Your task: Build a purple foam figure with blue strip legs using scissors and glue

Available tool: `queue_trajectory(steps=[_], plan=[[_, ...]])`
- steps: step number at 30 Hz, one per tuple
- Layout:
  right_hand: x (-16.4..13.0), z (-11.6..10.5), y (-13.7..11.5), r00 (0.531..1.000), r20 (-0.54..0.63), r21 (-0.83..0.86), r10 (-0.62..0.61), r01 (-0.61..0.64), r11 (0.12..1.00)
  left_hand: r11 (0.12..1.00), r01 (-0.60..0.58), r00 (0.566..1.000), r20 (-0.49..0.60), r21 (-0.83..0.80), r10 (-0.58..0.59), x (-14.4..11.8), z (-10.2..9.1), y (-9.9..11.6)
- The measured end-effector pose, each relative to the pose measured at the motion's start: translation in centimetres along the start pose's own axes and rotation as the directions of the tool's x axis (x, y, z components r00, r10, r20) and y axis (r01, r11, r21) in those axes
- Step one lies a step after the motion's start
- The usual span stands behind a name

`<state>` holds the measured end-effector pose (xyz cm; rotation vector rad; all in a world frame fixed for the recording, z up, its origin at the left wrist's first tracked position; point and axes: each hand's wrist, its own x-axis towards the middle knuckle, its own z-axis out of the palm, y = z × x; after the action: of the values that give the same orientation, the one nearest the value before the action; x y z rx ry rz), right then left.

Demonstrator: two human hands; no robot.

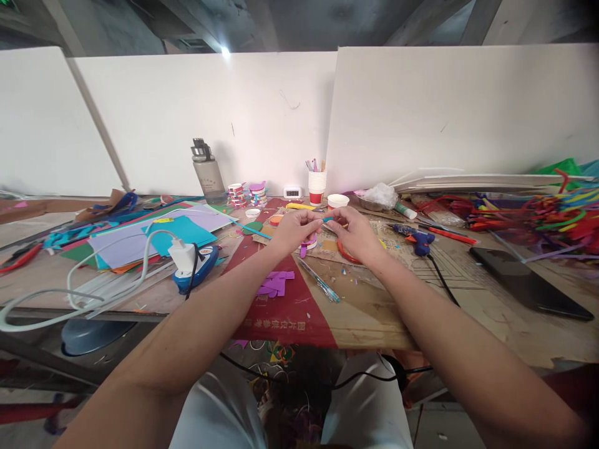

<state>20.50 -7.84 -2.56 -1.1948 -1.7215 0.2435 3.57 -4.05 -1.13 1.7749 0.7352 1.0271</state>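
Observation:
My left hand (296,232) and my right hand (354,234) meet over the middle of the table, fingers pinched on a small blue strip (328,219) that looks like paper. Just beneath them, partly covered by the fingers, is a small white round piece with a purple tab (304,249). A longer blue strip (255,231) runs toward my left hand; whether it joins the held one is hidden. Purple paper pieces (276,284) and a pen (321,282) lie nearer to me. Under my right hand shows part of an orange-red ring (347,252).
A glue gun (416,239) and black tablet-like slab (528,282) lie right. Colored paper sheets (121,243) and a blue power strip (196,271) are left. Behind stand a bottle (209,174), strip-wrapped cups (257,194), a small clock (292,192) and a paper cup stack (317,187).

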Motion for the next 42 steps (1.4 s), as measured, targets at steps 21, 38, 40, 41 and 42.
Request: queue_trajectory(steps=[21, 38, 40, 41, 42], plan=[[0.2, 0.3, -1.0, 0.938, -0.012, 0.502, 0.348, -0.295, 0.813, 0.940, -0.024, 1.000, 0.001, -0.341, 0.026, 0.3, 0.6, -2.0], [0.0, 0.6, -1.6, 0.952, -0.052, 0.438, 0.301, -0.249, 0.864, 0.920, -0.006, 0.994, -0.099, -0.392, -0.035, 0.3, 0.8, -1.1], [0.0, 0.4, -1.8, 0.961, -0.068, 0.384, 0.270, -0.224, 0.896, 0.926, -0.003, 0.993, -0.111, -0.377, -0.041, 0.4, 0.6, -1.1], [0.0, 0.3, -1.8, 0.964, -0.069, 0.361, 0.256, -0.215, 0.907, 0.927, -0.001, 0.993, -0.112, -0.375, -0.044, 0.4, 0.6, -1.1], [-0.1, 0.2, -1.9, 0.967, -0.067, 0.343, 0.246, -0.209, 0.916, 0.927, 0.002, 0.993, -0.111, -0.376, -0.047, 0.4, 0.5, -1.1]])
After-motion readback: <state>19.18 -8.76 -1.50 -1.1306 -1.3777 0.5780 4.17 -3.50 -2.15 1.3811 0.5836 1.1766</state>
